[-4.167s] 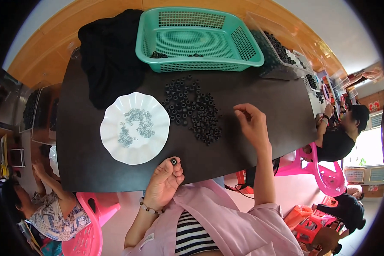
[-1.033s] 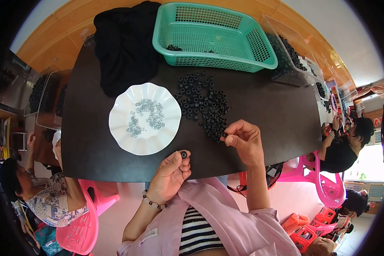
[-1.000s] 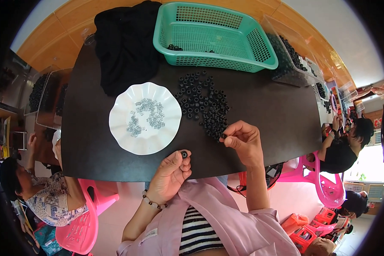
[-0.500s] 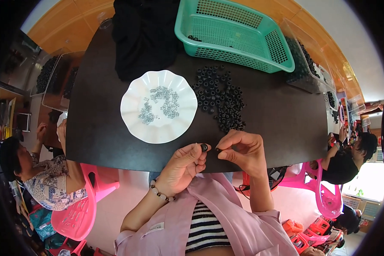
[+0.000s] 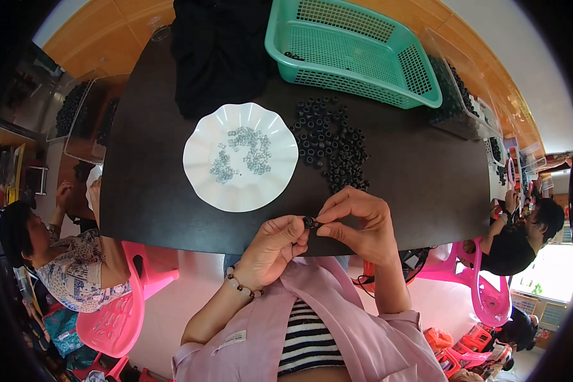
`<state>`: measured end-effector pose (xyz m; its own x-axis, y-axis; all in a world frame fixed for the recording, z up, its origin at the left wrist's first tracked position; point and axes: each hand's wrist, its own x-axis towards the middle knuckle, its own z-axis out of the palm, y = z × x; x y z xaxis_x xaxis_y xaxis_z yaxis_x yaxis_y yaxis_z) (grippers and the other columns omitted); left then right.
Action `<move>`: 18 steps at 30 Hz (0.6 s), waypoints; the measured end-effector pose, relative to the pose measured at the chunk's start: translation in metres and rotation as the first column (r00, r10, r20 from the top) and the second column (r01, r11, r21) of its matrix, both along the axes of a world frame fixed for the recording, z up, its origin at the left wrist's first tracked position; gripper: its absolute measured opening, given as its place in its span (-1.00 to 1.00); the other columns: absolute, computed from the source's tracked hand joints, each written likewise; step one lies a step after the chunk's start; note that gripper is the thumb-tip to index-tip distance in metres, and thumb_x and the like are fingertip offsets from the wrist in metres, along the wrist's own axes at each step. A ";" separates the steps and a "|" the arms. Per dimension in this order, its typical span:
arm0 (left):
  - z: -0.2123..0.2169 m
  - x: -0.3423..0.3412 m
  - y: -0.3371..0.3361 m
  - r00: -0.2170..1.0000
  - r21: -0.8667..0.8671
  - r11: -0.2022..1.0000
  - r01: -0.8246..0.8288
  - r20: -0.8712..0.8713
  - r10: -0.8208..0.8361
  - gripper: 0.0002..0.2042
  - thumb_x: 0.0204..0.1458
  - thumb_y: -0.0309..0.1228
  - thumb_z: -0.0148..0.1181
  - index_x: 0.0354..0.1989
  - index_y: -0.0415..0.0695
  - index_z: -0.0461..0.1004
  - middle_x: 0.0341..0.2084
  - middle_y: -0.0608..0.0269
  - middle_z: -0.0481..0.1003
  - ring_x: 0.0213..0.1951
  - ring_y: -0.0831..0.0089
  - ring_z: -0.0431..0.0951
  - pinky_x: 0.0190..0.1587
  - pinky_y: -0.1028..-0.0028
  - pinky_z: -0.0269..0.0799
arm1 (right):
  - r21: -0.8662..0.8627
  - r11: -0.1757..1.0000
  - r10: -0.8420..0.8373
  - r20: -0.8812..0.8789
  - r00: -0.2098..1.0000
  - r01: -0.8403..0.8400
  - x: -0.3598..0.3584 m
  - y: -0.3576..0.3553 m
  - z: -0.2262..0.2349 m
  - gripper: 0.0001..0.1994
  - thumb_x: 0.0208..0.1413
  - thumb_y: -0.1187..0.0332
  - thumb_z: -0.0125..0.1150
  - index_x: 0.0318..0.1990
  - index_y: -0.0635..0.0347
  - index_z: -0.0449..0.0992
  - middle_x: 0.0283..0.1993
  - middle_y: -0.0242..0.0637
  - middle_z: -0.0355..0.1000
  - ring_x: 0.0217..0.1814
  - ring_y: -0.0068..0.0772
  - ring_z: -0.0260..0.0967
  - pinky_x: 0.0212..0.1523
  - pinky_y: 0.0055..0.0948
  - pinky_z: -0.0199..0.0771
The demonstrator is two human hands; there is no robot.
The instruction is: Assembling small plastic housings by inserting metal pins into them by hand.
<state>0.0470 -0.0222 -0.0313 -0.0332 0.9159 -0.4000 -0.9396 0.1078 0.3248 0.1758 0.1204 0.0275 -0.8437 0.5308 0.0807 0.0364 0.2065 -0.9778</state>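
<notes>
Near the table's front edge, my left hand [image 5: 278, 243] pinches a small round black part [image 5: 309, 222] between thumb and fingers. My right hand [image 5: 358, 224] is closed in a pinch on a smaller dark piece [image 5: 318, 225], which meets the black part from the right; its exact shape is too small to tell. Beyond my hands lies a heap of small black ring-like parts [image 5: 332, 143] on the table. To its left stands a white wavy-rimmed plate [image 5: 200, 184] holding many small clear pieces [image 5: 258, 153].
A green plastic basket [image 5: 363, 92] with a few black parts stands at the back. Black cloth [image 5: 219, 57] lies beside it. Clear bins of black parts [image 5: 458, 95] are at the right and left. One person [image 5: 76, 261] sits at the left, another [image 5: 522, 235] at the right.
My right hand has moved left, bringing its small dark piece against the black part in my left hand. The left hand has barely moved.
</notes>
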 end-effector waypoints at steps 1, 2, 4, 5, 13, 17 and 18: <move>0.000 0.000 0.000 1.000 -0.004 1.000 0.001 -0.013 -0.001 -0.82 0.06 -0.25 0.23 -0.32 -0.10 0.51 -0.50 0.39 0.45 -0.39 0.59 0.41 -0.28 0.55 0.33 | -0.015 1.000 -0.003 -0.001 1.000 0.003 0.000 0.000 0.000 -0.82 -0.17 0.62 0.39 -0.35 0.23 0.62 -0.30 -0.31 0.47 -0.32 -0.58 0.43 -0.28 -0.61 0.44; -0.001 0.000 -0.001 1.000 -0.004 1.000 0.001 -0.013 -0.001 -0.82 0.06 -0.25 0.23 -0.32 -0.10 0.51 -0.50 0.39 0.45 -0.39 0.59 0.41 -0.28 0.55 0.33 | -0.030 1.000 -0.006 -0.001 1.000 0.006 0.000 -0.001 0.000 -0.82 -0.18 0.62 0.39 -0.35 0.23 0.62 -0.31 -0.31 0.47 -0.32 -0.58 0.42 -0.28 -0.60 0.43; -0.003 -0.001 -0.001 1.000 0.010 1.000 0.003 -0.015 -0.003 -0.82 0.06 -0.26 0.23 -0.29 -0.10 0.52 -0.49 0.38 0.46 -0.39 0.59 0.42 -0.28 0.54 0.34 | 0.007 1.000 -0.005 0.011 1.000 0.005 -0.001 -0.001 0.001 -0.83 -0.19 0.61 0.39 -0.36 0.22 0.62 -0.32 -0.32 0.48 -0.31 -0.56 0.42 -0.28 -0.59 0.43; -0.003 -0.001 -0.001 1.000 0.010 1.000 0.003 -0.015 -0.003 -0.82 0.06 -0.26 0.23 -0.29 -0.10 0.52 -0.49 0.38 0.46 -0.39 0.59 0.42 -0.28 0.54 0.34 | 0.044 0.999 -0.006 0.024 1.000 0.005 -0.002 -0.001 0.002 -0.83 -0.20 0.60 0.40 -0.37 0.22 0.63 -0.34 -0.32 0.49 -0.30 -0.55 0.42 -0.28 -0.57 0.42; -0.002 -0.007 -0.001 0.975 -0.028 1.000 0.010 -0.221 -0.016 -0.79 0.05 -0.31 0.25 -0.21 -0.15 0.53 -0.47 0.35 0.50 -0.43 0.59 0.44 -0.32 0.55 0.37 | 0.046 0.999 0.007 0.030 1.000 -0.008 -0.003 0.000 0.001 -0.82 -0.24 0.58 0.42 -0.39 0.21 0.63 -0.37 -0.34 0.49 -0.31 -0.52 0.40 -0.28 -0.55 0.37; 0.008 -0.014 0.000 0.938 0.017 1.000 -0.003 -0.348 0.008 -0.78 0.02 -0.34 0.28 -0.21 -0.19 0.55 -0.48 0.35 0.51 -0.47 0.62 0.41 -0.37 0.60 0.34 | -0.105 0.992 0.080 0.032 0.996 -0.076 -0.002 0.003 -0.002 -0.75 -0.24 0.55 0.44 -0.30 0.22 0.62 -0.29 -0.34 0.49 -0.29 -0.56 0.37 -0.26 -0.57 0.32; 0.010 -0.017 0.001 0.910 0.016 0.999 0.039 -0.413 -0.029 -0.76 0.01 -0.28 0.30 -0.27 -0.21 0.58 -0.51 0.36 0.50 -0.47 0.64 0.38 -0.38 0.62 0.31 | -0.104 0.992 0.081 0.031 0.996 -0.078 -0.003 0.004 -0.001 -0.75 -0.24 0.55 0.44 -0.30 0.22 0.62 -0.29 -0.34 0.49 -0.29 -0.56 0.37 -0.26 -0.57 0.32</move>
<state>0.0302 -0.0210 -0.0213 -0.1594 0.9282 -0.3361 -0.7173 0.1250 0.6854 0.1726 0.1245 0.0263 -0.8848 0.4660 -0.0007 0.0583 0.1092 -0.9923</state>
